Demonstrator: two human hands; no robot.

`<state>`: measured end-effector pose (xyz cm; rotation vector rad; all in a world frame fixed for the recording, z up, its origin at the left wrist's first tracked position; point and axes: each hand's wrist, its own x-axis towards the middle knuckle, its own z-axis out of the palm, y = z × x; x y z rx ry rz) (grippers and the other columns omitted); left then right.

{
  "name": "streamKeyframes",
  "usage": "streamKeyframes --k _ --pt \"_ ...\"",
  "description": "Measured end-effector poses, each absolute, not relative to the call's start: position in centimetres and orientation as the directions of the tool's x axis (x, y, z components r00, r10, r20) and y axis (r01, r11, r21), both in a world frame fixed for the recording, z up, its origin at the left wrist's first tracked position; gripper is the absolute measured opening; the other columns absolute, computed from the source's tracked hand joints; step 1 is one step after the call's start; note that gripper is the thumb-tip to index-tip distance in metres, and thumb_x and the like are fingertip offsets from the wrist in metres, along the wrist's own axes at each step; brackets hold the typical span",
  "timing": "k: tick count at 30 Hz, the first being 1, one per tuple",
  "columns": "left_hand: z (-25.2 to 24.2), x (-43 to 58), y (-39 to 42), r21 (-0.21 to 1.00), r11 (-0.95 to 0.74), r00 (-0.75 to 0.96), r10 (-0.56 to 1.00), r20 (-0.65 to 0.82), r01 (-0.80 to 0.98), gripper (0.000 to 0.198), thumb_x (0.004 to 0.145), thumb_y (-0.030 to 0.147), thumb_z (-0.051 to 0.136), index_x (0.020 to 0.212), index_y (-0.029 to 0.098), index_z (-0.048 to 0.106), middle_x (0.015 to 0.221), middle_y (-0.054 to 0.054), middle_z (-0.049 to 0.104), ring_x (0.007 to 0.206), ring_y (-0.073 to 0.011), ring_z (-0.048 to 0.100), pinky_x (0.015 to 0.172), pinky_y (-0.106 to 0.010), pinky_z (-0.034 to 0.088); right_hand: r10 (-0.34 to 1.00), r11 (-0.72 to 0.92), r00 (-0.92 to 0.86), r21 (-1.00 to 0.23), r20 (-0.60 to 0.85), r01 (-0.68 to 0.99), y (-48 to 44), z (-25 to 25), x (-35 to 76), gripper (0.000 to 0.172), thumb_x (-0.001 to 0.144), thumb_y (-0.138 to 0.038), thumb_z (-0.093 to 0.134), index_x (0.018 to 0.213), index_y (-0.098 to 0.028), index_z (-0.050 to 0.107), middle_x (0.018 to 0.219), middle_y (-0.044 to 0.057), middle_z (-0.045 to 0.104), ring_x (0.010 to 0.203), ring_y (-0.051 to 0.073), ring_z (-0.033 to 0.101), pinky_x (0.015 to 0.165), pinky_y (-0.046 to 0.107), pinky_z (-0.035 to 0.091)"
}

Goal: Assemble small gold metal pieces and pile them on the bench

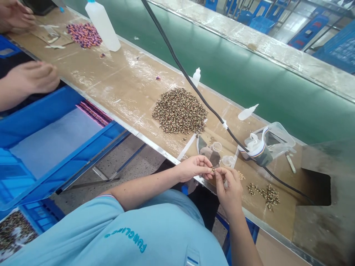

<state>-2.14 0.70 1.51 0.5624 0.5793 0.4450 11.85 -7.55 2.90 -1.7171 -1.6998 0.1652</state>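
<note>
My left hand and my right hand meet at the front edge of the workbench. Both are closed, fingertips pinched together on a small gold-coloured piece between them. Beyond them lies a big pile of small dark and gold pieces. A smaller heap of similar pieces sits right of my right hand, with a few light tan bits nearer to it. Small clear round dishes stand just behind my hands.
A black cable crosses above the bench. Squeeze bottles and a clear container stand towards the far side. Another person's hand is at left, above a blue crate. A large white bottle stands near pink-purple pieces.
</note>
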Motion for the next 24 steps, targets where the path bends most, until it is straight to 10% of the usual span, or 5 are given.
streamKeyframes --k 12,24 --pt "1.6 -2.0 0.4 0.647 0.720 0.731 0.580 -0.361 -0.252 0.043 0.054 0.035 0.082 0.076 0.012 0.053 0.058 -0.001 0.065 0.053 -0.0097 0.061 0.056 -0.021 0.047 0.843 0.217 0.055 -0.433 0.535 0.875 -9.5 1.1 11.0 0.046 0.083 -0.011 0.052 0.125 -0.029 0.052 0.096 0.005 0.061 0.085 0.015 0.058 0.074 0.031 0.048" --pt "0.6 -2.4 -1.1 0.839 0.476 0.682 0.707 -0.187 -0.263 0.032 0.068 0.038 0.072 0.079 0.013 0.054 0.071 -0.001 0.064 0.068 -0.0110 0.064 0.069 -0.024 0.051 0.830 0.026 0.342 -0.643 0.441 0.766 -9.4 1.6 9.9 0.009 0.083 -0.024 0.057 0.088 -0.019 0.064 0.086 0.005 0.060 0.076 0.013 0.058 0.059 0.025 0.050"
